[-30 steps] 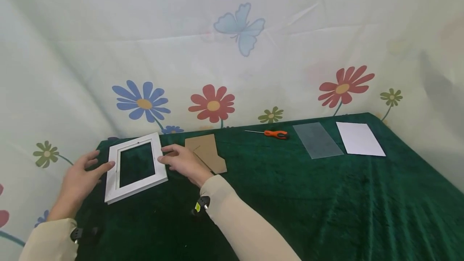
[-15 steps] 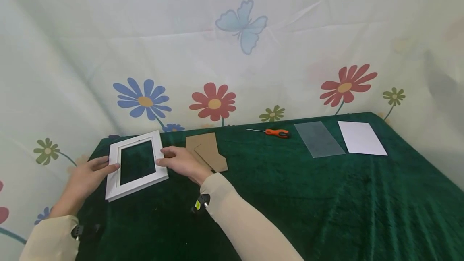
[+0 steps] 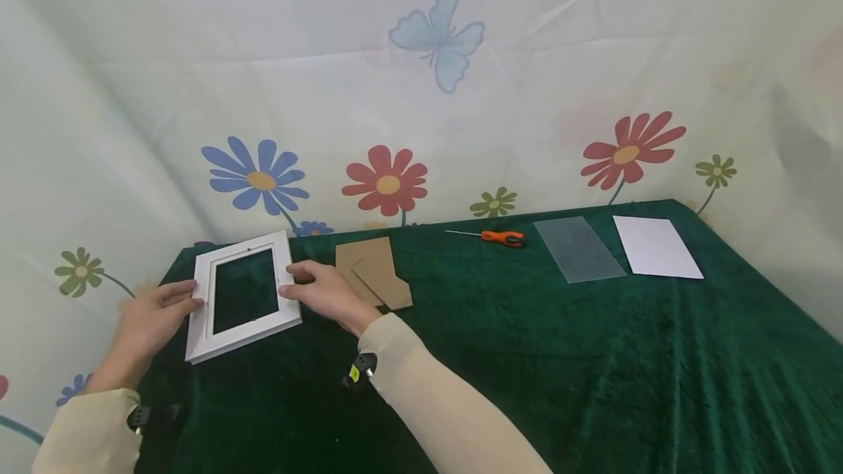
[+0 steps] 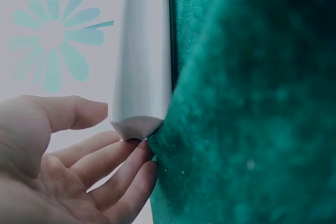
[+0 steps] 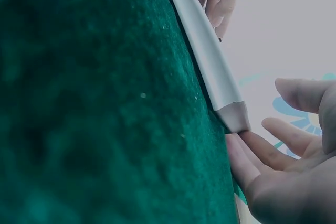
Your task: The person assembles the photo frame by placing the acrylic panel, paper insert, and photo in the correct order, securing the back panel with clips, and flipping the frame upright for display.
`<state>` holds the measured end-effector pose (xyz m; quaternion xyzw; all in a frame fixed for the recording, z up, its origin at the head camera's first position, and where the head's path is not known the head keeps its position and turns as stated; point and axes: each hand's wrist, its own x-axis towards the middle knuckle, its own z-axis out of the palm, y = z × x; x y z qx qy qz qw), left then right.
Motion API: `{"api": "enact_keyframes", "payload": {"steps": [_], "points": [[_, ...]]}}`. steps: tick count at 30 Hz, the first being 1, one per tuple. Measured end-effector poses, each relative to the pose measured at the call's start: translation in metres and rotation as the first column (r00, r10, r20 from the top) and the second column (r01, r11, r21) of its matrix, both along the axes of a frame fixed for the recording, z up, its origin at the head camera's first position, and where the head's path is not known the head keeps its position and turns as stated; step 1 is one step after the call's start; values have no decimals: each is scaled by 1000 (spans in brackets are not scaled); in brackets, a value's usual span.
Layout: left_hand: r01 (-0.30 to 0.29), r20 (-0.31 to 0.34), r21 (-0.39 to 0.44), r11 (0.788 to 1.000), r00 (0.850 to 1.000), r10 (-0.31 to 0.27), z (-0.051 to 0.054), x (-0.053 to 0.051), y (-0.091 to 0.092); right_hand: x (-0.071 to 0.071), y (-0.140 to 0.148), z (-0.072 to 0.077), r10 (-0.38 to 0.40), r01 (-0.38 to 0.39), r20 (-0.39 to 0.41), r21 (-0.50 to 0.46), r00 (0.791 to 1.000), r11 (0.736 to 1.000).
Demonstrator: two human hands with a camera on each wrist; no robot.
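A white picture frame (image 3: 287,313) lies on the green cloth at the left. My left hand (image 3: 148,324) touches its left side with extended fingers; the thumb is close to the upper face, and whether it touches cannot be told. On the opposite side, my right hand (image 3: 329,297) has its thumb over the border in the head view. The right wrist view shows fingertips against the end of the frame (image 5: 207,51), the right thumb (image 5: 302,93) standing apart from it. Fingers of the left hand (image 4: 84,156) meet the frame's lower corner in the left wrist view.
Brown cardboard (image 3: 369,254), with a thin dark piece across it, lies right of the frame. Farther right are an orange-handled screwdriver (image 3: 502,238), a clear sheet (image 3: 579,249) and a white sheet (image 3: 657,247). A flowered curtain (image 3: 527,93) hangs behind.
My left hand has come in against the frame's left side. The frame has shifted very slightly left relative to the cardboard, and my right hand has stayed at its right border.
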<state>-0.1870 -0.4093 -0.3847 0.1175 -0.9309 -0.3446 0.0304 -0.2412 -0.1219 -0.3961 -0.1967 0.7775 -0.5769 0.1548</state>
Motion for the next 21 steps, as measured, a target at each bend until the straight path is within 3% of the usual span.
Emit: {"api": "enact_keyframes", "payload": {"steps": [5,12,21], "points": [[-34,-44,75,997,998,37,-1,1,0,2,-4,2,-38,39,17,-52,999,998],[-63,1,140,988,998,64,-1,-1,-7,3,-7,3,-67,77,81,-127,994,989],[-90,28,220,971,996,86,-1,-3,-12,1,-4,1,-90,101,79,-147,993,984]]}}
